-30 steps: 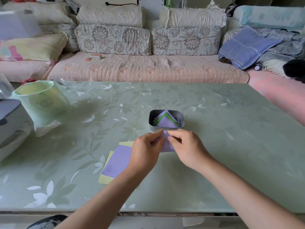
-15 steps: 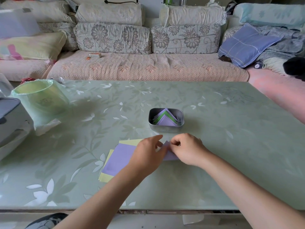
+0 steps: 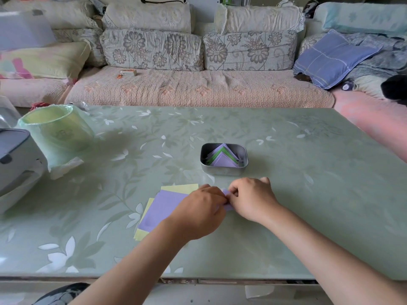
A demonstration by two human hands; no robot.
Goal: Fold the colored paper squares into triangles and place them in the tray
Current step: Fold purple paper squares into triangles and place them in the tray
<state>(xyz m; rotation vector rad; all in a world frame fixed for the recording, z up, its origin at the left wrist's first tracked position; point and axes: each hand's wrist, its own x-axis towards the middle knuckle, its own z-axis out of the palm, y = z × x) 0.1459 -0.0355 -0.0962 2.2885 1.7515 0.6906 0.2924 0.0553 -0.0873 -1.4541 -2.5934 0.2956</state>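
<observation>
purple paper (image 3: 228, 207) has been lowered from near the tray (image 3: 224, 171) onto the desk (image 3: 297, 194). it is pinched by curled fingers of left hand (image 3: 198, 209) and right hand (image 3: 251, 200), beside the unfolded stack (image 3: 165, 208). crease judged underway, tray placement pending.

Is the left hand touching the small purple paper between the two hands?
Touching. The head view shows the left hand pinching the purple paper with its fingers, opposite the right hand, which grips it too.
</observation>
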